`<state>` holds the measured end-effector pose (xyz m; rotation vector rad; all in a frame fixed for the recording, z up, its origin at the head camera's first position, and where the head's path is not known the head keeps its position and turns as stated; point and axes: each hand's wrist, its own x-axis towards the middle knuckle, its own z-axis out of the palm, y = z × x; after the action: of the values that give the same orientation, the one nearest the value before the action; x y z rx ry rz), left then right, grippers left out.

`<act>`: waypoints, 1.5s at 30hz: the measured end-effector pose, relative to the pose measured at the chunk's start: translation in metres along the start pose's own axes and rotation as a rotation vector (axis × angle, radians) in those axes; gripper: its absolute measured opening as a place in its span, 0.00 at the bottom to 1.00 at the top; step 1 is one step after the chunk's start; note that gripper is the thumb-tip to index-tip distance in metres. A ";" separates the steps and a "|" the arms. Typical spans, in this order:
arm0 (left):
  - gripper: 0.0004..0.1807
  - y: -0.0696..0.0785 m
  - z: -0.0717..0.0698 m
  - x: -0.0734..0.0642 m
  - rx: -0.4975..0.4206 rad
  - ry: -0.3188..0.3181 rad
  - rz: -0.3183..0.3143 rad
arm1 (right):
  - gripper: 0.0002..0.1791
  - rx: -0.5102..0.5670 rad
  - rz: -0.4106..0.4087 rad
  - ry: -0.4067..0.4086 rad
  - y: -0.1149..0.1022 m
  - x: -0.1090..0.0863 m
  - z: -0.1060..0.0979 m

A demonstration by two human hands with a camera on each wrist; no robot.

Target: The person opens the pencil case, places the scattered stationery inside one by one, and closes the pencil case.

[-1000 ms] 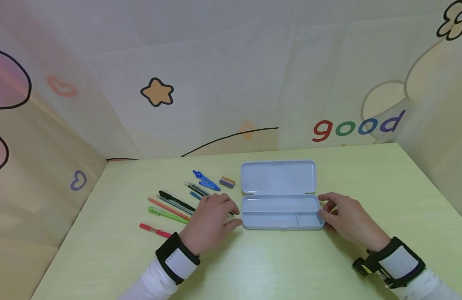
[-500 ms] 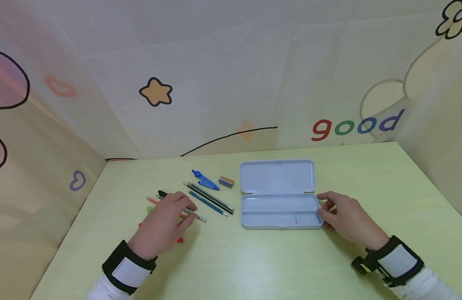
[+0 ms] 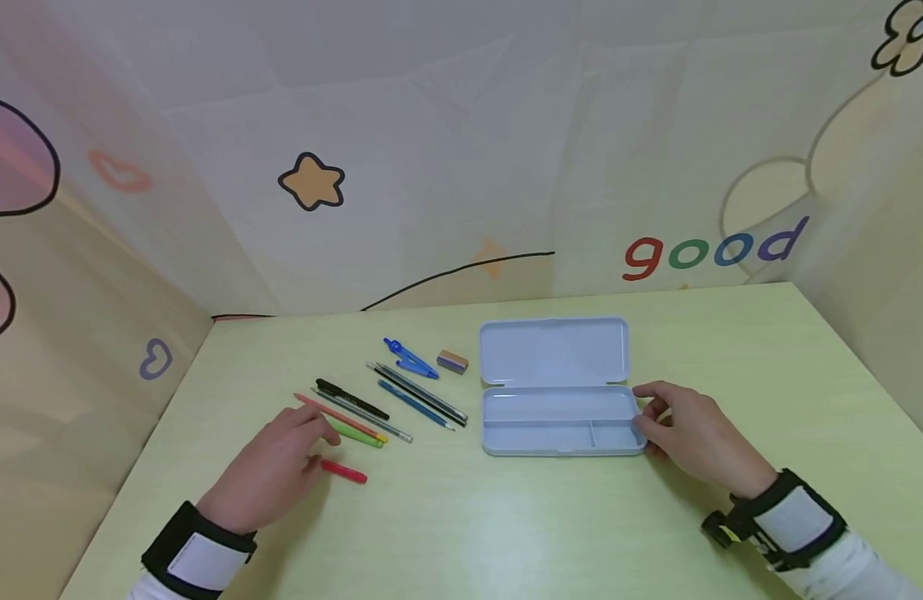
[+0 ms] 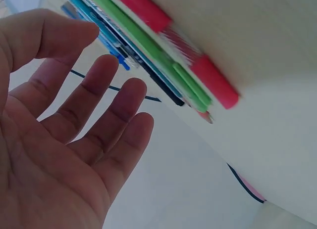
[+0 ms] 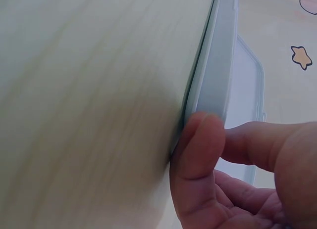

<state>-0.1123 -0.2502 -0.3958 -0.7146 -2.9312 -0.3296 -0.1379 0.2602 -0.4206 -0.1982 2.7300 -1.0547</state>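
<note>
My left hand (image 3: 270,468) is over the left end of the pens, its fingers loosely bent and nothing held. In the left wrist view the fingers (image 4: 136,95) are apart from the red pen (image 4: 215,80) and the green pen (image 4: 148,48). The red pen (image 3: 345,472) lies nearest, partly hidden by the hand; the green pen (image 3: 356,432) and an orange pencil (image 3: 341,415) lie behind it. My right hand (image 3: 701,437) holds the right end of a pale blue pencil case (image 3: 536,409), which lies flat with its lid open. The right thumb (image 5: 200,145) is against the case's side.
Further pens and pencils lie mid-table: a black pen (image 3: 352,399), a blue pencil (image 3: 415,405) and dark pencils (image 3: 424,395). Behind them are a blue compass (image 3: 411,358) and an eraser (image 3: 452,362). A printed cloth (image 3: 446,167) hangs along the table's back edge.
My left hand has moved left and toward me, from beside the case, across the pens to the red one. The right hand has stayed at the case.
</note>
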 end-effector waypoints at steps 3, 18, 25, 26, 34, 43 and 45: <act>0.16 -0.007 0.002 -0.003 0.017 -0.013 0.011 | 0.27 0.003 0.006 -0.001 0.001 0.000 -0.001; 0.13 -0.023 0.009 -0.009 0.017 -0.063 -0.025 | 0.27 0.002 0.009 -0.001 0.000 0.000 0.000; 0.13 -0.025 0.011 -0.009 0.015 -0.068 -0.052 | 0.27 0.014 0.003 0.002 0.000 -0.001 0.000; 0.13 -0.025 0.011 -0.009 0.016 -0.068 -0.054 | 0.27 0.014 0.003 0.003 0.000 -0.001 0.000; 0.13 -0.023 0.010 -0.008 0.012 -0.055 -0.051 | 0.27 0.008 0.005 0.006 0.001 -0.001 -0.001; 0.14 -0.009 0.002 -0.002 0.027 0.037 0.004 | 0.27 0.005 0.002 -0.001 -0.001 0.000 0.000; 0.14 -0.005 0.001 0.002 0.027 0.063 0.020 | 0.27 0.005 0.004 -0.002 -0.001 0.000 0.000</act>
<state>-0.1159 -0.2535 -0.3970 -0.7152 -2.8617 -0.3043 -0.1376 0.2596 -0.4198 -0.1929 2.7250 -1.0596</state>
